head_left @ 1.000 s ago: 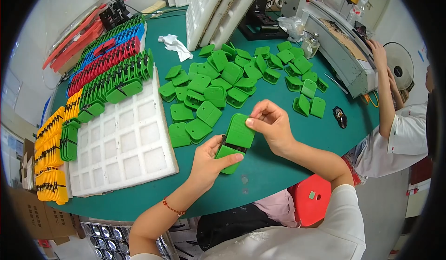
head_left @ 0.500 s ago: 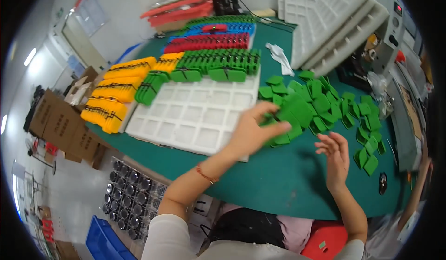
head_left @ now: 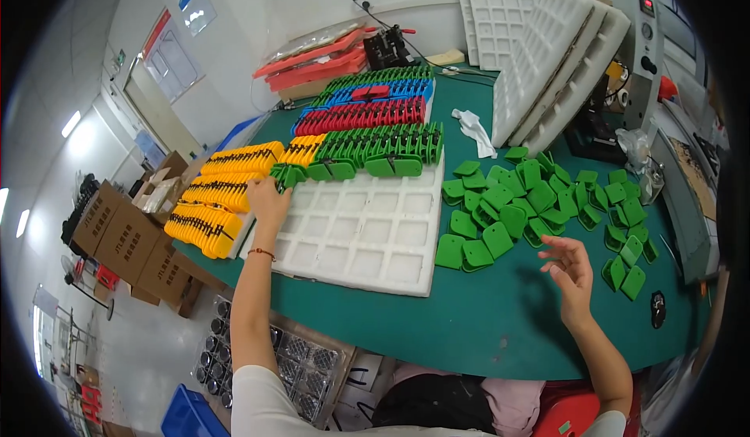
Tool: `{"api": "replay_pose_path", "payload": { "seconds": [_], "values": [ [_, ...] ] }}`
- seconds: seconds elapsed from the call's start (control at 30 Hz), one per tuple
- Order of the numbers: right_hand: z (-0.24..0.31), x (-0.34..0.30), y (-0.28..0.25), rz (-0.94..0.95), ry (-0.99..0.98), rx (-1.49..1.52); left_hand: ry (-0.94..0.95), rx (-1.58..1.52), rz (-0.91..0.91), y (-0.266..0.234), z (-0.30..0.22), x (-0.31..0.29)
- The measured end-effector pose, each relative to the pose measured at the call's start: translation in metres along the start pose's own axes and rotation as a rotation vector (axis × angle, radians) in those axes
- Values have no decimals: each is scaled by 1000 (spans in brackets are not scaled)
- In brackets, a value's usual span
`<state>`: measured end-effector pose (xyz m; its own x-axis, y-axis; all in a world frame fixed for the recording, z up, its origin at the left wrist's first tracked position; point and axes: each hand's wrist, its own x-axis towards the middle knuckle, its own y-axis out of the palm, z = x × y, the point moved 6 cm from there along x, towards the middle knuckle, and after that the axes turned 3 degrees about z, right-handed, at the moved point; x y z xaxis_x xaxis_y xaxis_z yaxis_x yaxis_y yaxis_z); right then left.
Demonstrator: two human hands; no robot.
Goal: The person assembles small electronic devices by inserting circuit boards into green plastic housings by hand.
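Note:
My left hand (head_left: 269, 205) reaches to the left end of the green row, its fingers closed at a small group of green plastic pieces with black parts (head_left: 289, 174). The fingers partly hide the piece they grip. Beside it runs a white compartment tray (head_left: 355, 263) with bare cells at the front and rows of green pieces (head_left: 383, 142) standing along its back. My right hand (head_left: 570, 281) hovers over the green table, fingers apart and holding nothing. Just beyond it lies a loose pile of flat green plastic pieces (head_left: 512, 222).
Yellow pieces (head_left: 211, 230) stand in rows at the left. Red pieces (head_left: 359, 117) and blue pieces (head_left: 398, 89) sit farther back. White trays (head_left: 547, 54) lean at the back right near a grey machine (head_left: 642, 54). A white cloth (head_left: 474, 132) and a small black object (head_left: 658, 310) lie on the table.
My left hand has moved from the loose green pile leftward across the tray to the group at its left end. My right hand stays near the pile. The whole view has shifted.

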<state>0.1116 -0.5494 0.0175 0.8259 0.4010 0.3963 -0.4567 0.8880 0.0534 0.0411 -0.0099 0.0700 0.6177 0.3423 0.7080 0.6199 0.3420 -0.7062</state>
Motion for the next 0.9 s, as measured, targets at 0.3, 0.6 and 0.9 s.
{"api": "replay_pose_path", "payload": {
  "seconds": [0.3, 0.6, 0.9],
  "values": [
    [8, -2, -6, -63, -2, -19, 79, -66, -131, 22, -6, -15],
    [47, -29, -37, -159, -130, -188, -98, -92, -146, 28, 24, -15],
    [94, -78, -102, -410, -157, -539, -29, 132, -61, 47, 3, -13]
  ]
}}
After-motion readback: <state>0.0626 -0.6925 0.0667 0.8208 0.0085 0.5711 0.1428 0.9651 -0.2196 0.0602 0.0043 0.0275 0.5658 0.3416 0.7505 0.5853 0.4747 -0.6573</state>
